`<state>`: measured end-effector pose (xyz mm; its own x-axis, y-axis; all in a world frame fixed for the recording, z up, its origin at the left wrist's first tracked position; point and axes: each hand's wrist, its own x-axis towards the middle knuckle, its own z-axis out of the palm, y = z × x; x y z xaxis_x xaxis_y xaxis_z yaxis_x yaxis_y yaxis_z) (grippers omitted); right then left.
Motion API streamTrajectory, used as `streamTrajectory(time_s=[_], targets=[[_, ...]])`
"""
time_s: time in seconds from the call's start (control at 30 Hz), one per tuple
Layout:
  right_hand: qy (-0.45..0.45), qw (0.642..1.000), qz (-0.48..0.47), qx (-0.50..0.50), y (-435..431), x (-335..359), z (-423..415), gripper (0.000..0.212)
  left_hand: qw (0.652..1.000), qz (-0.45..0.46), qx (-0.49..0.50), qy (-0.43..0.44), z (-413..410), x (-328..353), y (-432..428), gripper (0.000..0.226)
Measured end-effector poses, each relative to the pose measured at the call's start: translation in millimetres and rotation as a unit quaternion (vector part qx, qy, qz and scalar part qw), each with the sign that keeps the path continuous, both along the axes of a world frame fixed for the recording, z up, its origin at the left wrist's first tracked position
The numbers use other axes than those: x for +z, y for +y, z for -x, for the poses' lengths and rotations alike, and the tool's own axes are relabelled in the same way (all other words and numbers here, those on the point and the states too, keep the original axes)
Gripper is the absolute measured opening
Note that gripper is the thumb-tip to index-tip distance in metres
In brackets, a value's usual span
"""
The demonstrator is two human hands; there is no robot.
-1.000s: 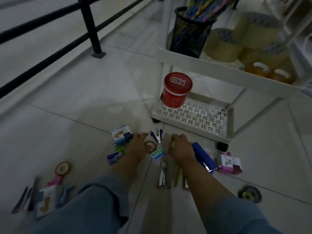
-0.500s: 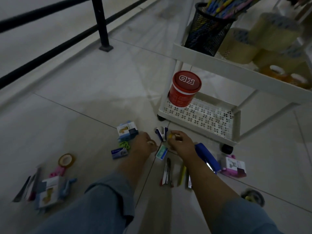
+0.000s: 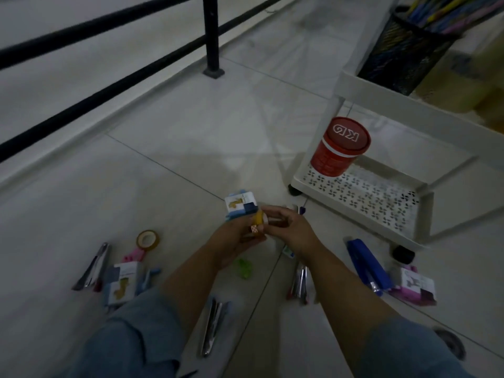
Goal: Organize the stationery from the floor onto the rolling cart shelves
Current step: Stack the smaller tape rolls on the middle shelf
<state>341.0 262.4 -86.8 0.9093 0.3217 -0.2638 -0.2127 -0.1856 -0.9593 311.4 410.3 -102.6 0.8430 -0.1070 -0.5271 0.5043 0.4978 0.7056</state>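
Pale tiled floor (image 3: pixel 191 132), black railing (image 3: pixel 212 36). Task is being judged partly done: a red lidded tub (image 3: pixel 338 148) is being carried on the perforated bottom shelf (image 3: pixel 376 197) of the white rolling cart (image 3: pixel 336 110), a black mesh pen holder (image 3: pixel 403 53) on the shelf above. Plenty is being left on the floor: blue stapler (image 3: pixel 366 266), tan tape roll (image 3: pixel 147 240), pens (image 3: pixel 300 279). Between left hand (image 3: pixel 231 244) and right hand (image 3: pixel 296 231) small yellow and brown rolls (image 3: pixel 259 221), probably tape, are being pinched, raised off the floor, near the cart's corner.
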Motion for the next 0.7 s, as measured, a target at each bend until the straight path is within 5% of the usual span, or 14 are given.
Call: streamTrajectory(time_s=[0.27,0.43,0.53,0.7], targets=[[-0.044,0.998,0.033,0.033,55.0,7.4,5.0,0.043,0.996,-0.042,0.072,0.034,10.8,0.0,34.1,0.033],[-0.099,0.989,0.097,0.042,117.1,-4.3,11.3,0.028,0.961,0.002,0.267,0.070,24.0,10.5,109.9,0.023],[-0.205,0.935,0.197,0.210,161.6,-26.0,21.2,0.037,0.941,-0.008,0.329,0.076,40.5,19.5,164.4,0.035],[-0.248,0.827,0.312,0.397,225.2,-57.8,24.3,0.055,0.931,-0.027,0.360,0.046,61.5,25.2,207.7,0.040]])
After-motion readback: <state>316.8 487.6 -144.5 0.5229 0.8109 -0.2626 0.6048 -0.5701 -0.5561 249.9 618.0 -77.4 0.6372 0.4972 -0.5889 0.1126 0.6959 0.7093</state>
